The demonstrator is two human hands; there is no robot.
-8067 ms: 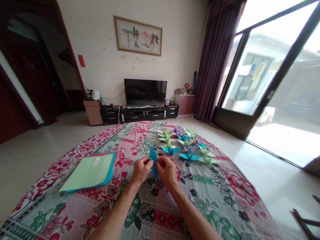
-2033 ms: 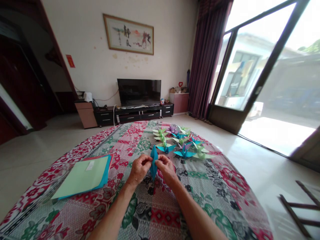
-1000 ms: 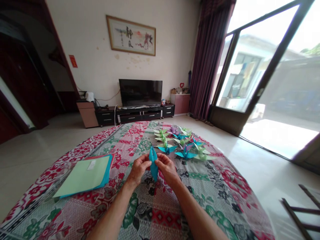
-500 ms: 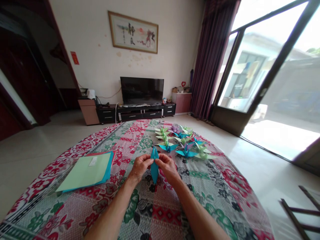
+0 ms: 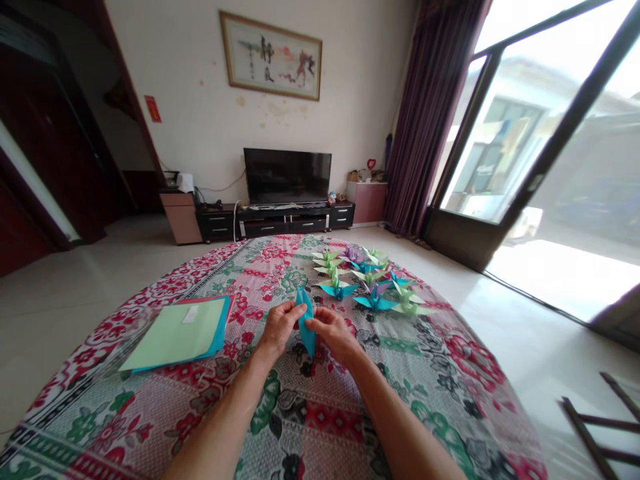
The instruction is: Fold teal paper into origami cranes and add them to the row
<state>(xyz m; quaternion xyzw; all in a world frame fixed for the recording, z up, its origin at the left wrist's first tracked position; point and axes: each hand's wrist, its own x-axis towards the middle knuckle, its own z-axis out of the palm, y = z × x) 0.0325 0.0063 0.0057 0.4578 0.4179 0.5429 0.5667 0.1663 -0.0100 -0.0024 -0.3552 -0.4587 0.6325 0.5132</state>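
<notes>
A narrow blue folded origami paper (image 5: 307, 333) is held between my two hands above the table, its split tip pointing away from me and leaning slightly left. My left hand (image 5: 281, 327) pinches its left side with thumb and fingers. On the other side, my right hand (image 5: 334, 330) grips the lower right edge the same way. Beyond my hands stand several finished paper cranes in rows, among them a blue crane (image 5: 338, 289), another blue crane (image 5: 376, 301) and a light green crane (image 5: 411, 303).
To the left lies a stack of coloured paper sheets (image 5: 175, 333), pale green on top, with a small white slip (image 5: 190, 314). A flowered tablecloth (image 5: 330, 427) covers the round table. Further back are a television (image 5: 287, 177) and a low cabinet (image 5: 280, 227); a dark wooden frame (image 5: 600, 420) stands at right.
The blue folded paper has tilted, its upper tip swinging left. My right hand has shifted slightly down along its edge. The whole view has moved a little.
</notes>
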